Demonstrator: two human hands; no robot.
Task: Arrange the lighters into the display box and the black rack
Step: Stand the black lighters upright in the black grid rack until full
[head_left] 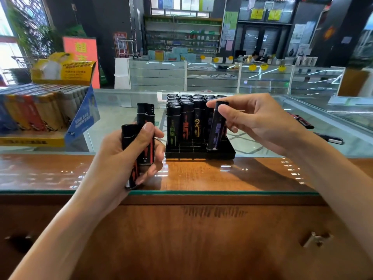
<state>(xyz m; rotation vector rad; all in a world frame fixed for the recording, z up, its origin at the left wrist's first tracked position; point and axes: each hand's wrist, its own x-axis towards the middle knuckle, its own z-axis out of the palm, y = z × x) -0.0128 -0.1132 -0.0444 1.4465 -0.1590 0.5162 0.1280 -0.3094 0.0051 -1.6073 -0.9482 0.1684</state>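
A black rack (222, 153) stands on the glass counter, its back rows filled with several upright black lighters (186, 110); the front slots are bare. My right hand (260, 122) pinches the top of a black lighter with purple print (216, 128), whose base sits in a front right slot of the rack. My left hand (131, 154), left of the rack, grips two black lighters with red print (144, 116) upright above the counter. At the far left, the yellow and blue display box (80, 126) holds several coloured lighters.
Two loose black lighters (302, 121) lie on the glass right of the rack, with another dark one (331, 139) nearer. The counter's glass edge (201, 192) runs across in front of me, above a wooden cabinet front. Shop shelves and glass cases stand behind.
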